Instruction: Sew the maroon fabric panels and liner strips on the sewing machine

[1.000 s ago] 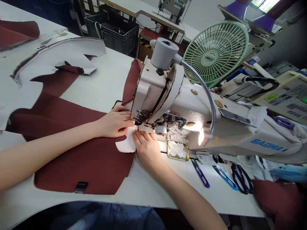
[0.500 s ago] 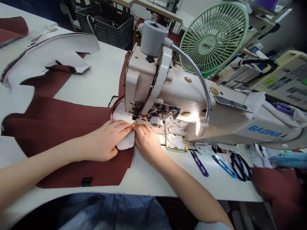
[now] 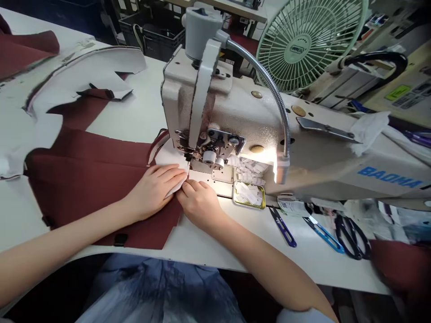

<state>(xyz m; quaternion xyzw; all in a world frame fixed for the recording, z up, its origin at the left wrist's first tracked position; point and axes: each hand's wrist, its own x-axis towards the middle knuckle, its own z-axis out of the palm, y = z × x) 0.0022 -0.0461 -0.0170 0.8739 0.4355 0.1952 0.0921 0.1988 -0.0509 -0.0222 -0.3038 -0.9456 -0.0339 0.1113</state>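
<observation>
Palm down, the left hand lies nearly flat, its fingers straight and close together, over a white piece that overlaps the maroon sheet. Just beside it, the right hand has its fingers bent at the white piece's near right edge; whether they grip that edge cannot be told. From under the left fingers, the white piece runs forward to the underside of the sewing machine. The maroon sheet spreads beneath the left hand, mostly left of the right hand.
</observation>
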